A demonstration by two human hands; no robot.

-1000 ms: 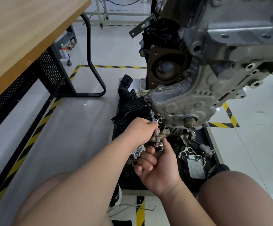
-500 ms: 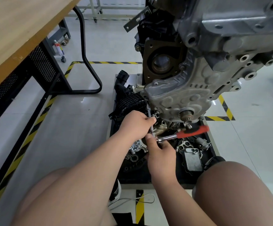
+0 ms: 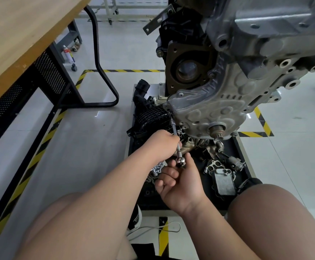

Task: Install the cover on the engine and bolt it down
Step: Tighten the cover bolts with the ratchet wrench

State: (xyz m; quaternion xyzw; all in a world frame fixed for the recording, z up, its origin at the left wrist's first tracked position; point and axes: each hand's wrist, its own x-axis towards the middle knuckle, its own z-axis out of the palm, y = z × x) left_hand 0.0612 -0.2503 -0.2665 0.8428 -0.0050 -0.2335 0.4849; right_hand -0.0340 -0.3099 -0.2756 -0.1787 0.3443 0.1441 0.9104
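The cover (image 3: 218,109) sits against the engine's (image 3: 265,30) front face, its ribbed silver face toward the camera. At the cover's lower-left edge an extension bar (image 3: 174,128) meets the rim; the bolt there is too small to make out. The bar slants down from the cover to a ratchet (image 3: 181,162). The left hand (image 3: 162,145) grips the bar mid-length. The right hand (image 3: 181,186), just below it, curls round the ratchet at its head; the handle is hidden in the palm. The two hands nearly touch.

A shaft stub (image 3: 216,130) sticks out of the cover's bottom, right of the bar. Left of the cover, a black ribbed manifold (image 3: 149,117) crowds close behind the bar. Below the cover a black tray (image 3: 149,201) holds loose metal parts, among them a flat cooler (image 3: 224,182) to the right of the right hand.

Far left of the cover stands a wooden table (image 3: 21,34) with a looped black leg (image 3: 104,72); bare floor lies between. Striped tape (image 3: 40,147) runs along that floor. Both knees frame the tray's near edge.
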